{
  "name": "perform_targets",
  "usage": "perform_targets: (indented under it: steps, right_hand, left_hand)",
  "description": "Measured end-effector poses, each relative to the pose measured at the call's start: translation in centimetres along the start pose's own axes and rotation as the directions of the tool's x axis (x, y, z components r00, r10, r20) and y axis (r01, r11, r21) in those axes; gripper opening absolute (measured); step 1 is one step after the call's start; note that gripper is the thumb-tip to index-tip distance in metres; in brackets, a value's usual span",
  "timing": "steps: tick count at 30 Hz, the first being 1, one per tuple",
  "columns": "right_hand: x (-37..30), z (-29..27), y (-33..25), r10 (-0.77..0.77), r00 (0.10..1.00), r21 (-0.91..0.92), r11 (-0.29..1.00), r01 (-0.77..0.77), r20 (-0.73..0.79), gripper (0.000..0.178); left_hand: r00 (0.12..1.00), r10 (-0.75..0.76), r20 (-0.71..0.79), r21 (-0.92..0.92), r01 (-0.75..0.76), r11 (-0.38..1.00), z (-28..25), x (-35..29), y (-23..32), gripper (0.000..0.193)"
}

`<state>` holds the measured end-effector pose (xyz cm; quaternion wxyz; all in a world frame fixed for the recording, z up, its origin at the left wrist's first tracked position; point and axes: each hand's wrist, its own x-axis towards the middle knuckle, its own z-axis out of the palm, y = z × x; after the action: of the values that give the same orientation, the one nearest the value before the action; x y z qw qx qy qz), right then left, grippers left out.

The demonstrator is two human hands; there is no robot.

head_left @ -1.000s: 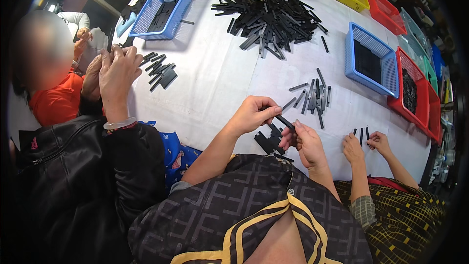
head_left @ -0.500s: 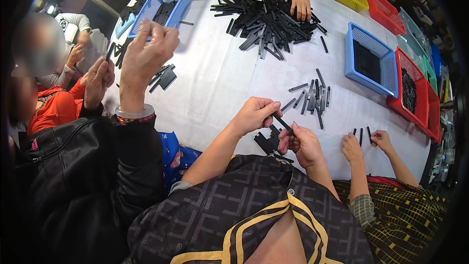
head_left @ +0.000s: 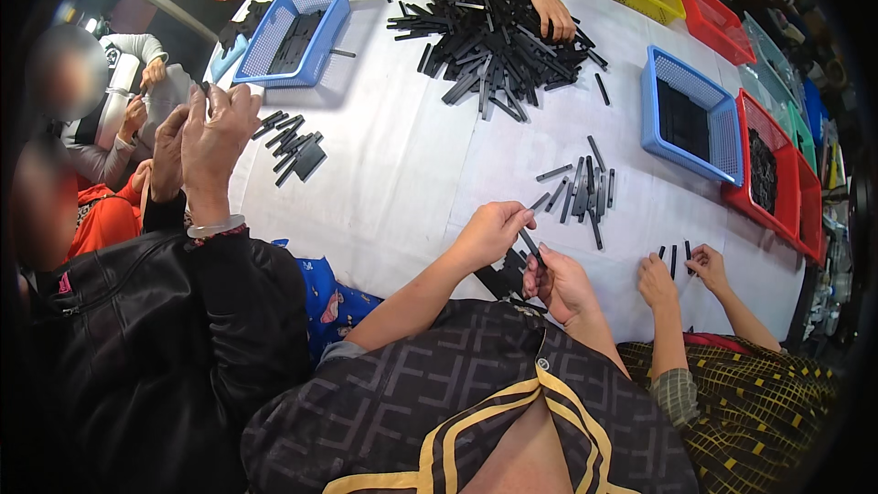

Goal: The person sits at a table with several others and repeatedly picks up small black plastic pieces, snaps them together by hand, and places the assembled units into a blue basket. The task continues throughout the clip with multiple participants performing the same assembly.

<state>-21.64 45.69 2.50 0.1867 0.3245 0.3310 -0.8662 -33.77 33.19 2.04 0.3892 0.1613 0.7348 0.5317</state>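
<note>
A slim black strip (head_left: pixel 530 243) runs between my two hands, just above the table's near edge. My left hand (head_left: pixel 495 233) pinches its upper end between thumb and fingers. Lower down, my right hand (head_left: pixel 565 285) has its fingers closed around the other end. What kind of part the strip is, I cannot make out. Under my hands lies a cluster of black pieces (head_left: pixel 502 280), partly hidden by them. Beyond my hands, a small loose group of black strips (head_left: pixel 585 190) is spread on the white tabletop (head_left: pixel 393 165).
A large heap of black strips (head_left: pixel 494 46) lies farther off, a person's hand (head_left: pixel 552 15) on it. Blue baskets (head_left: pixel 334 32) (head_left: pixel 651 119) and a red basket (head_left: pixel 786 206) hold black pieces. Co-workers sit close on both sides, their hands (head_left: pixel 215 142) (head_left: pixel 660 284) handling similar strips.
The strip between my hands is tilted more steeply, and my left hand has shifted slightly right and down. At left, the co-worker's raised hand has come down to meet the other.
</note>
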Motion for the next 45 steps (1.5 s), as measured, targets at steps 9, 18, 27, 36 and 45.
perform_targets:
  steps: [9,18,27,36,45]
  right_hand:
    - [1.2,-2.5,0.3,-0.063,0.996,0.154,0.985,0.073,-0.067,0.028]
    - [2.6,-14.8,-3.4,-0.581,0.524,-0.526,0.807,0.270,-0.622,0.020]
    - [4.0,-18.5,-2.0,-0.537,0.473,-0.523,0.834,0.175,-0.699,0.027]
    - [3.9,-8.4,-4.4,-0.883,0.340,-0.915,0.384,0.127,-0.324,0.030]
    - [4.5,-0.4,-3.4,-0.845,0.535,-0.911,0.215,0.353,0.008,0.022]
  left_hand:
    - [0.992,0.092,-0.091,0.285,-0.063,0.956,1.3,1.9,-0.4,0.029]
    - [0.670,0.290,-0.683,0.512,0.157,0.844,-10.0,13.5,-5.1,0.029]
    - [0.714,0.167,-0.680,0.526,0.316,0.790,-12.6,16.6,-4.5,0.032]
    - [0.781,-0.052,-0.623,0.171,0.201,0.965,-13.3,13.6,-6.5,0.029]
    - [0.654,0.336,-0.678,0.436,-0.011,0.900,-8.8,6.5,-6.3,0.020]
